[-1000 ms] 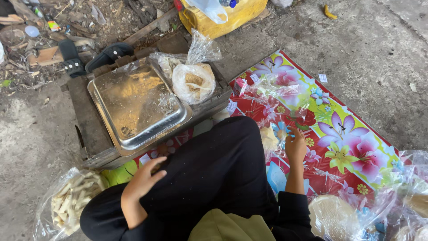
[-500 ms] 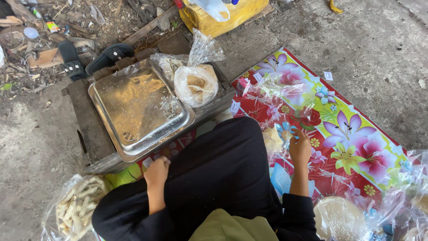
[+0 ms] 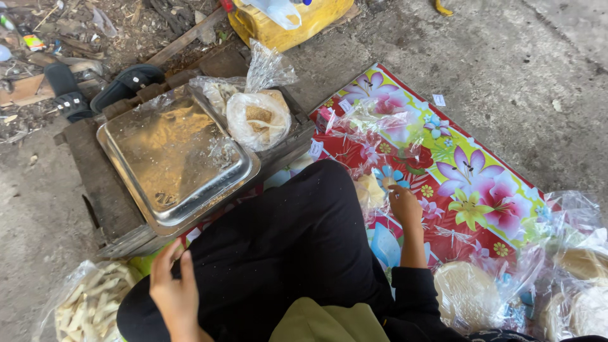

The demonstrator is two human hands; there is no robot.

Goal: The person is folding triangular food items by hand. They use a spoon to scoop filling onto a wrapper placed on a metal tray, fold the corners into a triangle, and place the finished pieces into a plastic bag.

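The right hand (image 3: pixel 404 206) reaches down beside the black-clad knee (image 3: pixel 297 234) to the floral mat (image 3: pixel 481 190), its fingers (image 3: pixel 387 190) curled lightly around a small pale round piece (image 3: pixel 387 182) at the fingertips; whether it is truly pinched or only touched cannot be told. Just beside it lies a yellowish soft piece (image 3: pixel 369 190), partly under crumpled clear plastic film (image 3: pixel 373 123). These pieces look thin, light and probably brittle or floppy, so I judge that they want a gentle hold by the rim rather than a squeeze across the middle. The film looks slippery and crinkly and would likely cling.

The left hand (image 3: pixel 172 288) rests on the thigh with fingers spread and relaxed, holding nothing. Near it, at the lower left, sits a clear bag of pale sticks (image 3: pixel 85 304) on the ground.

Ahead, a square metal tray (image 3: pixel 174 158) dusted with brownish crumbs sits on a low dark wooden crate (image 3: pixel 95 183); at the tray's far right corner leans a knotted plastic bag of powder (image 3: pixel 258 117). Bagged stacks of flat round wafers (image 3: pixel 468 294) lie at the mat's near right edge.

The mat looks glossy and smooth, spread over rough concrete floor (image 3: pixel 506 57). A yellow container (image 3: pixel 291 22) stands beyond the crate, black sandals (image 3: pixel 123 82) and litter at the far left. Room is tight around the knee.
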